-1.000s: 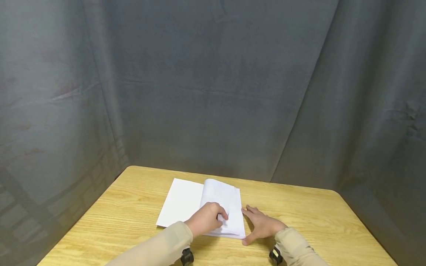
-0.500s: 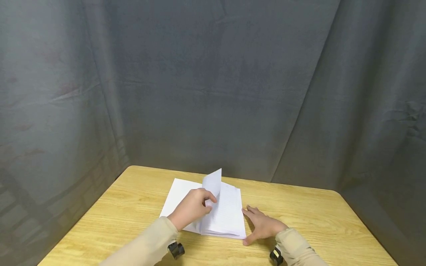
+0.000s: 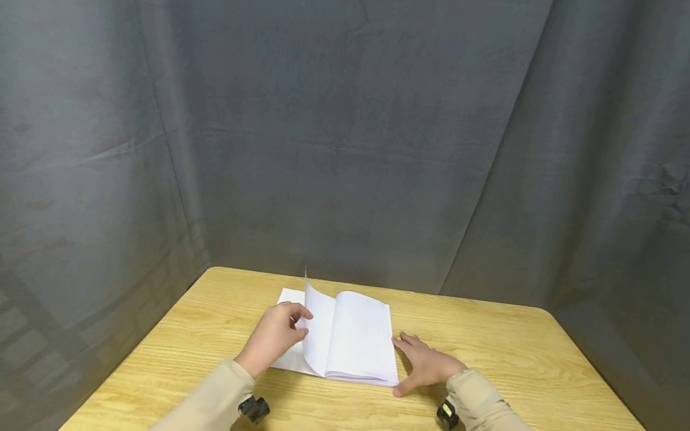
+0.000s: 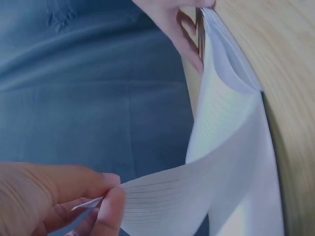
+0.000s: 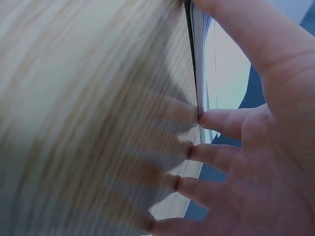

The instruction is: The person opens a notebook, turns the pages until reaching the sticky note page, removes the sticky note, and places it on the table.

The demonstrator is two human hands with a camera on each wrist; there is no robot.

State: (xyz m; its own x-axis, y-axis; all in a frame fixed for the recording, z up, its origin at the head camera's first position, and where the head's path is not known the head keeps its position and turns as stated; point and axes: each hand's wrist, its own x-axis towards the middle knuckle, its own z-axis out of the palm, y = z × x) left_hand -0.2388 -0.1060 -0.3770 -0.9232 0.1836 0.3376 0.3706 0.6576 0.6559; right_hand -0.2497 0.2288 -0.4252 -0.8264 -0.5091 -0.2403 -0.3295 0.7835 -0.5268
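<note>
Grey curtain behind wooden bench (image 3: 215, 335). Notebook (image 3: 361, 341) open mid-bench. My left grip (image 3: 275, 338) pinches lined page (image 3: 317, 335), lifted to turn it. Right grip (image 3: 426, 365) spread flat, fingertips (image 5: 206, 119) bracing notebook's right edge so it stays put.

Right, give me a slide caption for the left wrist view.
Left hand pinches a lined page of the open notebook on the wooden table.

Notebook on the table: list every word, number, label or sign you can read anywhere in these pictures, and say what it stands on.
None can be read.
The open notebook shows only faint ruled lines; the page pinched by the left hand is lined, with no writing visible.
The table, the curtain and the right hand bear no text.
</note>
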